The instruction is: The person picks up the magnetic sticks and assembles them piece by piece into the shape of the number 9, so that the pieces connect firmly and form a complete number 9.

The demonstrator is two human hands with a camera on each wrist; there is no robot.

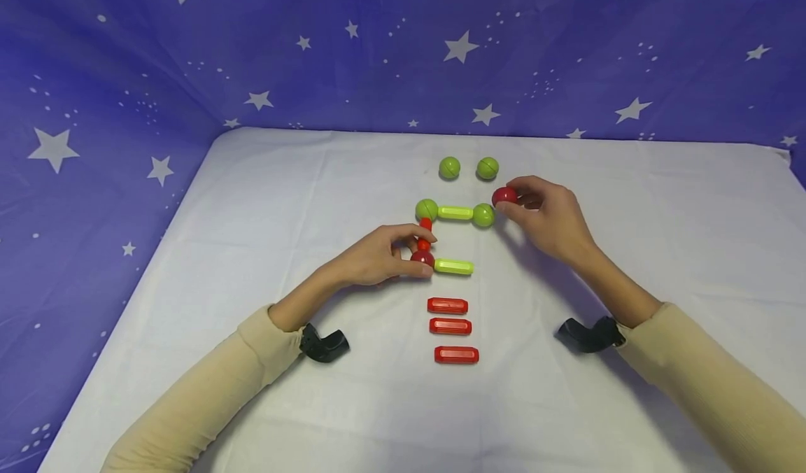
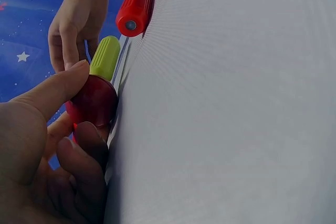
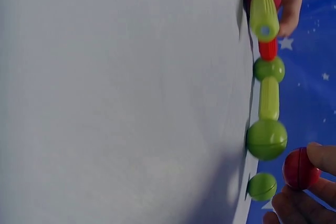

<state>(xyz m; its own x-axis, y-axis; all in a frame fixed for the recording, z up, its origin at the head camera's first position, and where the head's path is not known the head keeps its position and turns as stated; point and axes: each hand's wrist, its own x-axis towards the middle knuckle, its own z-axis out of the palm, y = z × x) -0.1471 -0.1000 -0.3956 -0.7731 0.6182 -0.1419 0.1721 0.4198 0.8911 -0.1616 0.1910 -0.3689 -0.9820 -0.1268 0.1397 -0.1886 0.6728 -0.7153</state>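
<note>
near the centre of the frame, the left hand (image 1: 378,256) pinches a dark red plastic ball (image 1: 422,257) joined to a short lime green plastic rod (image 1: 453,266) on the white-covered bench (image 1: 252,200). just right of centre, the right hand (image 1: 548,214) pinches a second red plastic ball (image 1: 504,195) beside the green ball-and-rod chain (image 1: 455,213). judging by this, a frame is being assembled; the next move calls for setting that ball at a free rod end.
</note>
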